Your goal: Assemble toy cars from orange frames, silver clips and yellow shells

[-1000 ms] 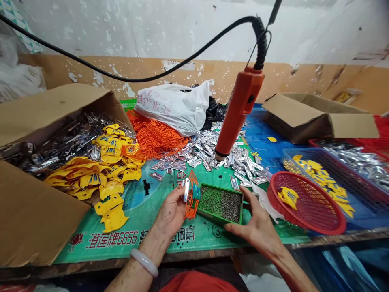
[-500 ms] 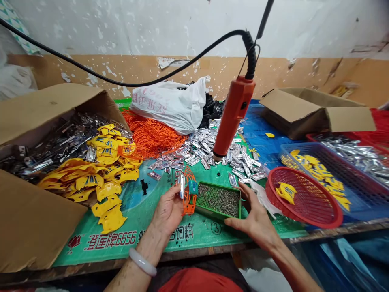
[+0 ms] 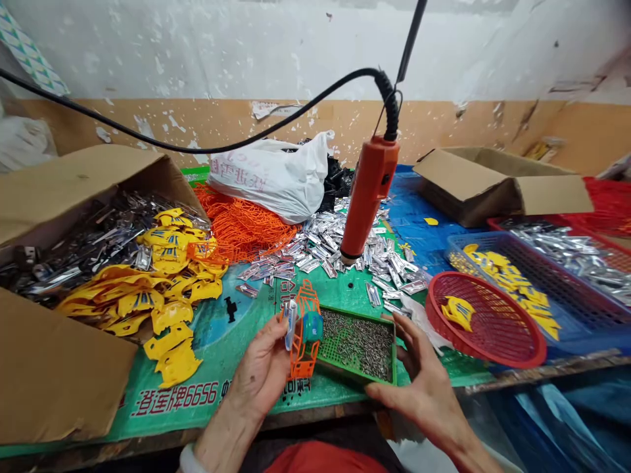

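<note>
Pinching the orange frame [image 3: 302, 332] upright in my left hand [image 3: 259, 378], I am keeping its open lattice turned toward me so the silver piece [image 3: 290, 315] and the blue-green piece [image 3: 312, 326] seated against it are staying in sight. That grip is closed on the frame, thumb on the near side, the other fingers hidden behind it. My right hand [image 3: 424, 387] is curling around the near right corner of the green tray [image 3: 357, 338], fingers touching its rim; whether it is truly clamping or only steadying, I cannot tell. I am judging that the tray is sitting close in front of me so the small dark screws in it are lying just beside the frame.

The orange screwdriver [image 3: 367, 197] is hanging on its black cable [image 3: 197, 141] above the silver clips [image 3: 335, 249], tip pointing down, well apart from both hands, leaving the air over the tray open. To the left, the yellow parts [image 3: 158, 289] are spilling from the cardboard box [image 3: 54, 368] toward the frame, so room there is tight. To the right, the red basket [image 3: 486, 322] is standing near the tray, with only a narrow strip of the surface [image 3: 221, 368] between them. The near edge is running just under my wrists, and the tray's front rim is lying near it.
</note>
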Motion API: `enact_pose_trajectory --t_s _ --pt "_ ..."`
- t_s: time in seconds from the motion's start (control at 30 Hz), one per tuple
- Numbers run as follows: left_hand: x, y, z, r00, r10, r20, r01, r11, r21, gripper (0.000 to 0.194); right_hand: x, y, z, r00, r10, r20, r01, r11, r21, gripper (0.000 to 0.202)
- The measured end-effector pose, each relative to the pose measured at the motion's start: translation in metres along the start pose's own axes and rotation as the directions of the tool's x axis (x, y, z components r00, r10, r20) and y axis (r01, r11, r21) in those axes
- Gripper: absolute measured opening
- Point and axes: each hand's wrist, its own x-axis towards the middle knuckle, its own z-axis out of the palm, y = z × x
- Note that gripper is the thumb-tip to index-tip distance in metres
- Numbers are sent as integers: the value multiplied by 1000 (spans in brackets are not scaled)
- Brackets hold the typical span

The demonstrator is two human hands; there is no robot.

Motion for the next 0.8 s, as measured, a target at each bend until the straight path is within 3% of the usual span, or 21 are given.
enact_pose_trajectory --t_s 0.27,0.4,0.8 --pt "-3 2 -1 996 16 85 -21 998 55 16 1 -4 5 999 38 13 -39 994 102 93" --pt "-8 -1 -3 999 24 43 -25 999 30 16 0 -4 5 999 28 25 -30 996 78 93" --pt "-4 -1 -7 994 6 109 -13 998 58 19 -5 6 17 999 -33 15 31 992 122 91"
